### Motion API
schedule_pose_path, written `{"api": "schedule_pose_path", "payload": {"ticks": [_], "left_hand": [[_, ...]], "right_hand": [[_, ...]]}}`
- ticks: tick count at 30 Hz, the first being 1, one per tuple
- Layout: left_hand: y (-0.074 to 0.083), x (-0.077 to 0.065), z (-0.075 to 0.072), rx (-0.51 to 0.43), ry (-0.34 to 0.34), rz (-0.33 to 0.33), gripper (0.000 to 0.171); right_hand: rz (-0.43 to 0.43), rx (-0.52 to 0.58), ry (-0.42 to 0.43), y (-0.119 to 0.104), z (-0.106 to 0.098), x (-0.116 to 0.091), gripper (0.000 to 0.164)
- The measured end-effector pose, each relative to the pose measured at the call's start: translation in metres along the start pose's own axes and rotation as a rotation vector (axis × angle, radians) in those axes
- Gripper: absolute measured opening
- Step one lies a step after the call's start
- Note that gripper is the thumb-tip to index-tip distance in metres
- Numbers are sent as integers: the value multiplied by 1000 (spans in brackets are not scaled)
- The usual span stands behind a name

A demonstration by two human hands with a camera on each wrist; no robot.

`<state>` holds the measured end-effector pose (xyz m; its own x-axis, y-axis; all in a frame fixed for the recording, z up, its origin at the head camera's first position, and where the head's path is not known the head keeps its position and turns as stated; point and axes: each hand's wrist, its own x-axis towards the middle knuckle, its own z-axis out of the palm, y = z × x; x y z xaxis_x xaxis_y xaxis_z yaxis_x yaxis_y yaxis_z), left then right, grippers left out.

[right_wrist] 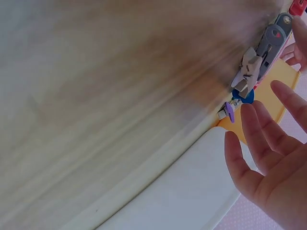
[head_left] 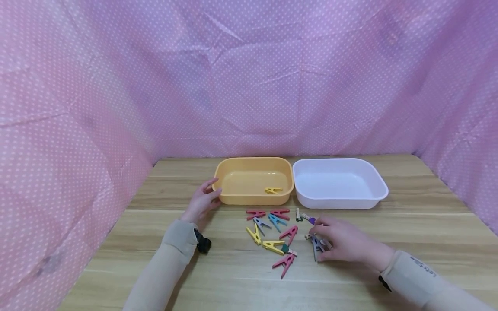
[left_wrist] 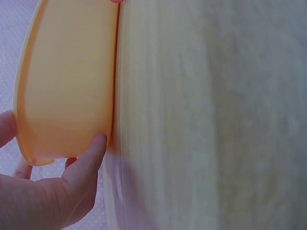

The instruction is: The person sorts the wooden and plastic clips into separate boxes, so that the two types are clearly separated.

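Observation:
My left hand (head_left: 200,202) holds the left end of a yellow-orange tub (head_left: 253,199), with thumb and fingers spread about its corner; the left wrist view shows the thumb (left_wrist: 91,155) against the wall. Inside that tub lies a yellow clothespin (head_left: 273,190). Over a grey clothespin (head_left: 317,247) hovers my right hand (head_left: 346,242), its fingers apart and loosely bent. In the right wrist view the grey clothespin (right_wrist: 273,43) lies near the thumb, with a small wooden clip (right_wrist: 247,72) beside it. A small clip with a purple heart (head_left: 311,220) lies near the right fingertips.
A white tub (head_left: 338,203) stands right of the yellow-orange one. In front lie several clothespins, among them a pink one (head_left: 288,233), a blue one (head_left: 277,221) and a yellow one (head_left: 253,235). A pink dotted cloth (head_left: 249,86) hangs behind the wooden table (head_left: 155,250).

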<state>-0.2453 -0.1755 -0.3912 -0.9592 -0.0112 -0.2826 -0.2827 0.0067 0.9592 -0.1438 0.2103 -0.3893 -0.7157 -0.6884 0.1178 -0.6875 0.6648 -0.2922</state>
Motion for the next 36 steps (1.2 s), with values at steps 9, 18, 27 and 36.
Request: {"api": "schedule_pose_path", "payload": {"ticks": [9, 18, 27, 36], "left_hand": [[1, 0, -1, 9, -1, 9, 54], [3, 4, -2, 11, 2, -18, 53], [3, 5, -2, 9, -3, -19, 53], [2, 7, -2, 7, -2, -9, 53]], "right_hand": [[5, 21, -24, -2, -3, 1, 48], [10, 73, -39, -1, -1, 3, 49], [56, 127, -82, -1, -3, 6, 39], [73, 144, -93, 0, -2, 10, 29]]}}
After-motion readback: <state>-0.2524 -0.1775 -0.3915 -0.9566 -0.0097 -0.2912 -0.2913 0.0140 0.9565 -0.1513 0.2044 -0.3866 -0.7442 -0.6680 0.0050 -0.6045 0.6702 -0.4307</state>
